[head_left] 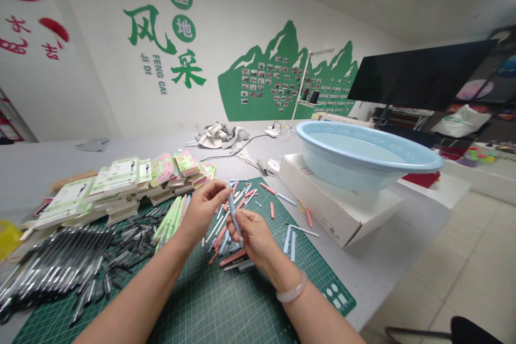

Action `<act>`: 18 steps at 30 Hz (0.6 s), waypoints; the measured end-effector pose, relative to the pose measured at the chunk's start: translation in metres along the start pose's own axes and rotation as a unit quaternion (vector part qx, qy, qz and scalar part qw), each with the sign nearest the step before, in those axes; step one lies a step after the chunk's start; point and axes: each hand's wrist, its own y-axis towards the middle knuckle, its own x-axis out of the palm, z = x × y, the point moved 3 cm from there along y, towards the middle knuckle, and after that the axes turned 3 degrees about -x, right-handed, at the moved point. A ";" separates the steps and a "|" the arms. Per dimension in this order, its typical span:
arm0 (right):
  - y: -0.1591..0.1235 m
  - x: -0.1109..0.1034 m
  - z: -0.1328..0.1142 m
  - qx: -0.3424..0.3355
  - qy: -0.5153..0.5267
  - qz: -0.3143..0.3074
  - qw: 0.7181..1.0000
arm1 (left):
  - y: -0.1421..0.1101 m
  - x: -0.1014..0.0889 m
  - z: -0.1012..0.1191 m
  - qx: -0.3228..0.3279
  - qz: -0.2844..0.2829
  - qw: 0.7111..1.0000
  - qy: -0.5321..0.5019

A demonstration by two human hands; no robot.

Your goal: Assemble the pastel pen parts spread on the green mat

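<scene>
Fingers on blue pen, mat bare nearer, its edge rightward

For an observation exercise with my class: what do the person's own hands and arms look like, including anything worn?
The left hand and right hand are ungloved, and no sleeves show. A smooth, pale bangle circles the right wrist.

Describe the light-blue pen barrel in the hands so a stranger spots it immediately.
Find the green cutting mat, then its scatter of loose pen parts. Above them, the left hand and right hand hold one slim light-blue pen barrel. Its blue neighbours lie loose; this one is gripped.
</scene>
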 end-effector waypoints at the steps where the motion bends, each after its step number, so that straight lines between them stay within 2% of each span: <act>1: 0.000 0.000 0.000 0.005 0.000 0.000 1.000 | 0.000 0.000 0.001 0.001 0.002 1.000 -0.001; 10: -0.002 0.006 -0.008 0.015 0.058 -0.026 0.998 | 0.000 0.001 -0.003 -0.008 -0.010 0.999 -0.037; 15: -0.003 0.002 -0.007 0.037 0.048 -0.044 0.997 | 0.002 -0.004 -0.006 -0.019 0.039 0.996 -0.078; 18: -0.003 -0.001 -0.002 0.072 0.038 -0.071 0.994 | 0.007 -0.013 -0.008 -0.021 0.080 0.993 -0.090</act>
